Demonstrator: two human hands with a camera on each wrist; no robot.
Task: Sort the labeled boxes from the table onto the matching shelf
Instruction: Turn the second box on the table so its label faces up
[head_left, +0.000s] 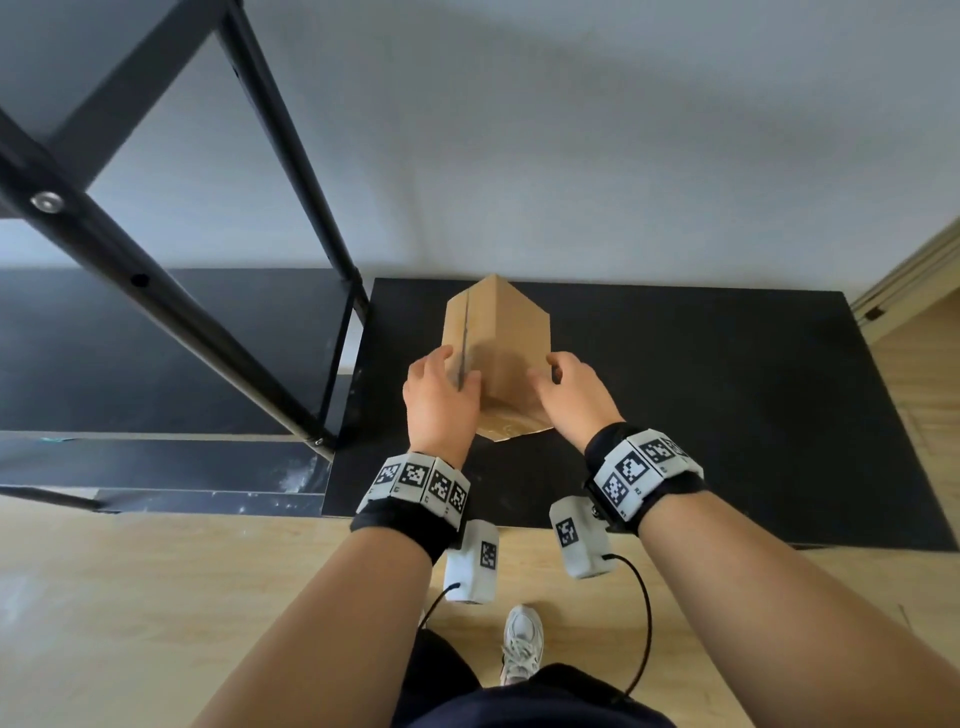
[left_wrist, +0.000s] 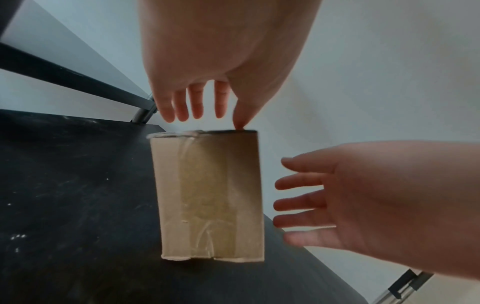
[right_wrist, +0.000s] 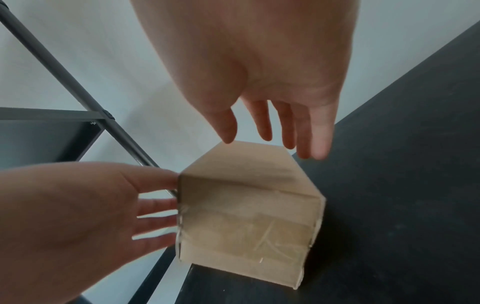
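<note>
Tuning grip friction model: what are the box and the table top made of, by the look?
Box: plain brown cardboard, matte, its seam sealed with glossy clear tape that shines and wrinkles. Table top: flat black board, matte, with pale scuffs and specks; likely painted or laminated, cannot tell which.

The box (head_left: 496, 343) stands on the table (head_left: 727, 415), toward its far left. The shelf (head_left: 171, 322) is left of the table. The left hand (head_left: 441, 400) and right hand (head_left: 571, 397) flank the box's near end.
</note>
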